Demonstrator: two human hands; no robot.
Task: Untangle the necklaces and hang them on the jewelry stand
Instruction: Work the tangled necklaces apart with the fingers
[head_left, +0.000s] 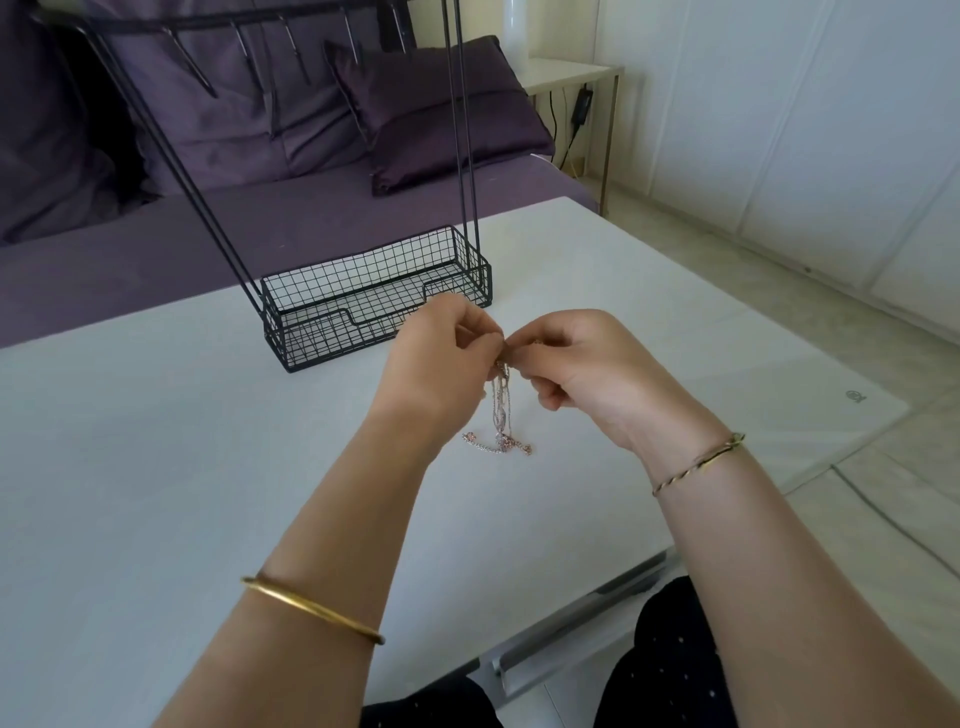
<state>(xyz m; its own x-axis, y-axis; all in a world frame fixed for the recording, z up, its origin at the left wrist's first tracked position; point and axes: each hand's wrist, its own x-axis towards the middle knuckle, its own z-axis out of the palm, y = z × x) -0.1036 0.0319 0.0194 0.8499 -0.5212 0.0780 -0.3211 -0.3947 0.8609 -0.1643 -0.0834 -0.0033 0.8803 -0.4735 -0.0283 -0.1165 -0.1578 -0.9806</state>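
Note:
A tangle of thin silver and rose-gold necklaces (500, 415) hangs between my hands, its lower ends lying on the white table (156, 441). My left hand (441, 353) and my right hand (576, 358) both pinch the top of the tangle, fingertips almost touching. Just behind my hands stands the black wire jewelry stand (374, 296), with a mesh basket base, slanted legs and a top bar with several hooks (249, 57). Nothing hangs on the hooks that I can see.
A purple sofa with cushions (426, 109) lies behind the table. A small white side table (571, 73) with a black charger stands at the back right. The table's right edge (810, 467) drops to a pale tiled floor.

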